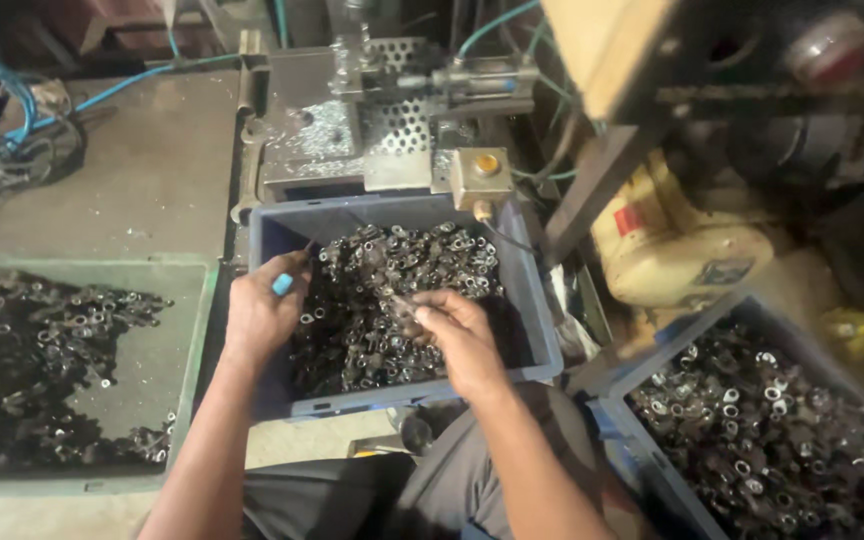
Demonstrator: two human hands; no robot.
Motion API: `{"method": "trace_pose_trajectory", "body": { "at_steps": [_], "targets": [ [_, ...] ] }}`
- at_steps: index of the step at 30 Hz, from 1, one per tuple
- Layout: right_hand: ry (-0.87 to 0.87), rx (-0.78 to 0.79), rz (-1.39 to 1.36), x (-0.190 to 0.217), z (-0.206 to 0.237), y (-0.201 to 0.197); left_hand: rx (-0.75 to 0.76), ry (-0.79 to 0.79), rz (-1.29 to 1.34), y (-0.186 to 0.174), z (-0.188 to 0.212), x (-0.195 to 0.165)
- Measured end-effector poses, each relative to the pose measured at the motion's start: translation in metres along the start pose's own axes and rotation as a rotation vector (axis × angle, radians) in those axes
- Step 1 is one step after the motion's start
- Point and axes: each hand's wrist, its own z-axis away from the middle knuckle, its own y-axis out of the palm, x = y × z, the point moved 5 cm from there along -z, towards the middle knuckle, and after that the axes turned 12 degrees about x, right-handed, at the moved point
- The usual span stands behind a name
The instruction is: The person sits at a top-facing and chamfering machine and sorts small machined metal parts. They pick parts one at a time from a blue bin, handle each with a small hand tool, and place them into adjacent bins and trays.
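Both hands work inside a blue plastic crate (pixel 532 330) that sits at the centre of the frame, resting on the person's lap. The crate is heaped with small shiny metal rings (pixel 402 270), packed thickest toward its upper half.

The left hand (pixel 264 310) lies at the crate's left wall, left of centre in the frame, knuckles up. Its grip is pressed together around a small light-blue piece (pixel 282 284) that shows between the thumb and forefinger, with a thin dark stem poking out above the fingertips toward the upper right.

The right hand (pixel 460 335) sits over the middle of the heap, just right of centre. Its fingers are drawn together, pinching a few of the rings at the fingertips, which point to the left; exactly how many pieces it holds cannot be told.

At the lower left of the frame a shallow green tray (pixel 192 350) lies on the tabletop (pixel 142 170), holding a spread of similar dark metal parts, mostly along its left side. At the lower right a second blue crate (pixel 607 410) stands tilted, also filled with ringed metal parts.

Above the central crate, in the upper middle of the frame, stands a grey metal machine (pixel 372 130) with a perforated plate, dusted with metal chips. Blue hoses (pixel 122 85) run across the upper left. A cream-coloured motor housing (pixel 672 250) sits at the right.
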Motion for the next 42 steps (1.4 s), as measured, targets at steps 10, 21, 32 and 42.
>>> {"method": "trace_pose_trajectory", "body": {
  "at_steps": [10,21,32,42],
  "targets": [
    [-0.121,-0.174,0.053,0.045,-0.086,0.014,-0.046,0.057,0.038,-0.007,-0.001,-0.01],
    [-0.299,-0.419,0.047,0.101,-0.237,-0.002,-0.019,0.004,0.098,-0.012,-0.005,-0.011],
    [-0.249,-0.267,0.022,0.105,-0.28,-0.01,-0.018,-0.01,0.146,-0.015,-0.005,-0.013],
    [-0.305,-0.268,1.016,0.16,-0.134,-0.006,-0.028,-0.02,0.174,-0.016,-0.004,-0.008]
  ]
}}
